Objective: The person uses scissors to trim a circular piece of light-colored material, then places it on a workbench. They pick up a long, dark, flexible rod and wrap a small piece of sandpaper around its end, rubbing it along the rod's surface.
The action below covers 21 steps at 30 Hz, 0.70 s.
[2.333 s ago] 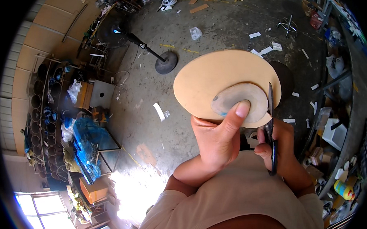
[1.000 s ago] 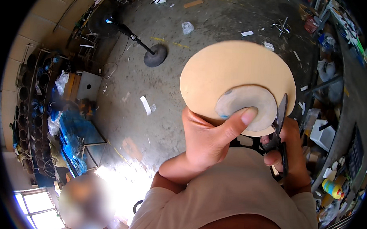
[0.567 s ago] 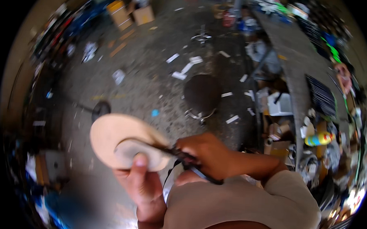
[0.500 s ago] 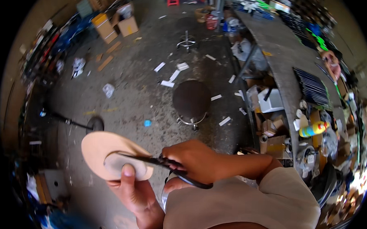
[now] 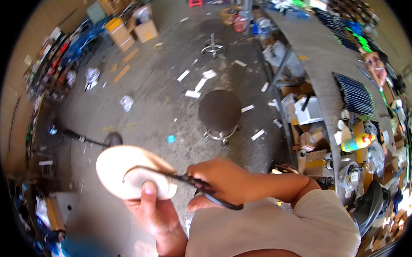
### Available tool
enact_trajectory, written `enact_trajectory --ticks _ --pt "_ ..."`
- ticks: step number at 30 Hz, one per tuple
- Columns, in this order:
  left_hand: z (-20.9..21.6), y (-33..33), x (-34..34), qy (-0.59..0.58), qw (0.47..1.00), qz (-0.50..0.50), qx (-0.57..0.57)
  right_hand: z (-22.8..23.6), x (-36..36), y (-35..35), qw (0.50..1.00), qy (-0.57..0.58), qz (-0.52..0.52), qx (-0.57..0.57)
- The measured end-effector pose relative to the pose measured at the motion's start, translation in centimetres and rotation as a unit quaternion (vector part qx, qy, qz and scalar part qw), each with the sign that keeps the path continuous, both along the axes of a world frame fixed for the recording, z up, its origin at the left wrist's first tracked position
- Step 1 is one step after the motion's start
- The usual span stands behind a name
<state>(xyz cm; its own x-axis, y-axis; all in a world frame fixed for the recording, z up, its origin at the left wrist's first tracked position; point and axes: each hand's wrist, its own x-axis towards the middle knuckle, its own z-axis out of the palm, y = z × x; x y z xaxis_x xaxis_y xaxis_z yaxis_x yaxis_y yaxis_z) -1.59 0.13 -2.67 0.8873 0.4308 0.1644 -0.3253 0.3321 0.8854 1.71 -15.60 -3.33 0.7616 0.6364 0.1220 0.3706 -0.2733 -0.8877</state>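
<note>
My left hand point(image 5: 154, 211) grips a beige, oval, padded-looking piece point(image 5: 115, 163) from below. The thumb presses a smaller pale inner piece point(image 5: 144, 183) down against it. With my right hand point(image 5: 220, 177) I hold black-handled scissors point(image 5: 203, 189), their blades pointing left along the upper edge of the inner piece. The blade tips lie across the beige piece, just beyond my left thumb. The undersides of the left fingers are hidden behind the piece.
A round dark stool point(image 5: 219, 110) stands ahead, with white strips point(image 5: 200, 84) scattered on the floor. To the right runs a long grey workbench point(image 5: 310, 55) with a yellow bottle point(image 5: 357, 143) and cluttered shelves below. Cardboard boxes point(image 5: 146, 31) stand far left; a black-based stand point(image 5: 113, 139) is near left.
The scene has shifted slightly to the right in view. Both hands keep their hold; the beige piece is tilted a little differently, and a small flap shows at the inner piece's right edge.
</note>
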Motion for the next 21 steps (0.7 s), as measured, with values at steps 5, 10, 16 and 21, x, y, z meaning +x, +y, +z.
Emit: enact_trajectory --ticks 5,10,16,21 --pt "0.1 0.1 -0.4 -0.018 0.997 -0.006 -0.077 0.2 0.0 -0.3 0.999 0.016 0.021 0.039" --pt "0.8 0.4 -0.7 -0.041 0.987 -0.059 -0.142 -0.8 0.2 0.3 0.994 0.05 0.029 0.093" --pt "0.8 0.7 -0.5 -0.054 0.985 -0.067 -0.151 -1.2 0.6 0.4 0.996 0.033 0.03 0.076" --pt "1.1 0.9 -0.9 0.004 0.993 -0.052 -0.106 -0.5 0.9 0.5 0.997 -0.034 0.019 0.073"
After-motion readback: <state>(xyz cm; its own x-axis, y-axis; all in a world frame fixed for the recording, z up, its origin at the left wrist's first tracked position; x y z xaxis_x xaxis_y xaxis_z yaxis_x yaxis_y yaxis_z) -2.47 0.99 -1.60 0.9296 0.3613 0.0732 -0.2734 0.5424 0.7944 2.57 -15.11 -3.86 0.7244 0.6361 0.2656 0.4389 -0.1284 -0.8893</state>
